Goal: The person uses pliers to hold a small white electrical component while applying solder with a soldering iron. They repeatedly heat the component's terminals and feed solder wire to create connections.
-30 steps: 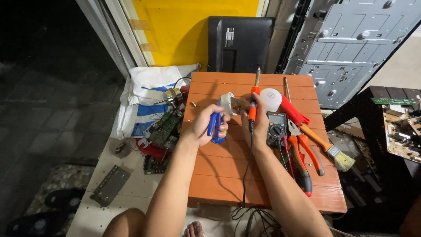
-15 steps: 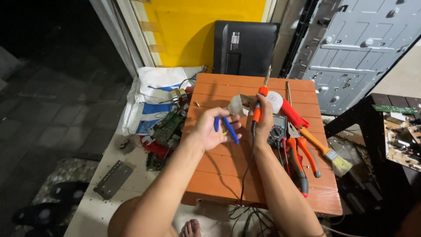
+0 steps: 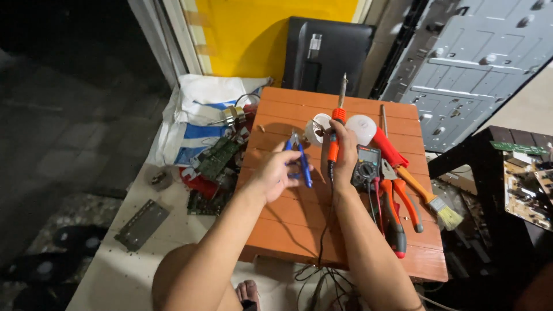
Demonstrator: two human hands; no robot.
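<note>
Backdrop: a grey metal back panel of a flat screen leans against the wall on the right, beside a black monitor shell stood upright before a yellow board, both probably parked out of the way.
Work surface: a square orange slatted wooden table carries the tools, low enough to be reached from a seated position.
Left of table: a white and blue woven sack lies on the pale floor, with green circuit boards heaped against the table's edge and a flat grey metal bracket further out.
Spare tools: a black handheld multimeter, red-handled pliers, a red-handled screwdriver and a wooden paintbrush with pale bristles lie side by side along the right side of the table, close to the working hand.
Right hand: fingers wrapped around an orange-handled soldering iron, tip pointing up and away; its dark cord runs down over the near table edge.
Left hand: fingers curled around small blue-handled side cutters, nose aimed towards the bulb.
Smallest part: a white bulb housing sits on the table just beyond both hands, next to a white dome cover.
</note>
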